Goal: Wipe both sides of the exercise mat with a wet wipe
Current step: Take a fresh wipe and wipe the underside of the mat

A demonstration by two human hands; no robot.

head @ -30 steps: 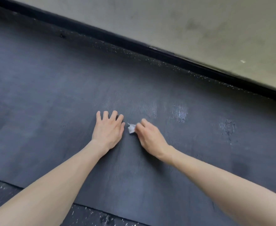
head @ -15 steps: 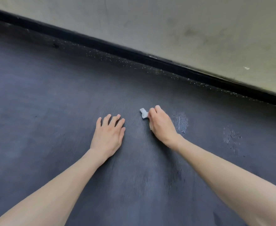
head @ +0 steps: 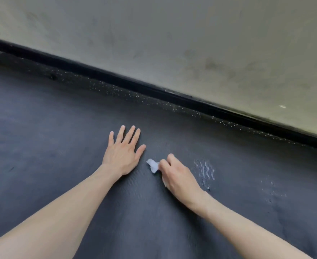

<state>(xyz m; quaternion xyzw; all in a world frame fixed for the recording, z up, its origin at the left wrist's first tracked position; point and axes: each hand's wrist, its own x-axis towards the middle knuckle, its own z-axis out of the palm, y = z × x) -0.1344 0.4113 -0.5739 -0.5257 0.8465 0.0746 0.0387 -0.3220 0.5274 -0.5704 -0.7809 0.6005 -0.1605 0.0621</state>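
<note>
Two bare hands are resting on the dark exercise mat (head: 41, 146), toward its far edge. The left hand (head: 123, 156) is lying flat, fingers straight and spread, pressing the mat. Just beside it, the right hand (head: 178, 174) is pinching a crumpled wet wipe (head: 152, 165) in curled fingers against the mat, with a damp patch (head: 204, 170) glistening to its right.

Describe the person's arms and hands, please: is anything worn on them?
Nothing is worn. The left hand and the right hand are bare, with no gloves and no rings that I can see. The left forearm and the right forearm are bare up to the picture's edge: no sleeves, watch or bracelet in view.
</note>
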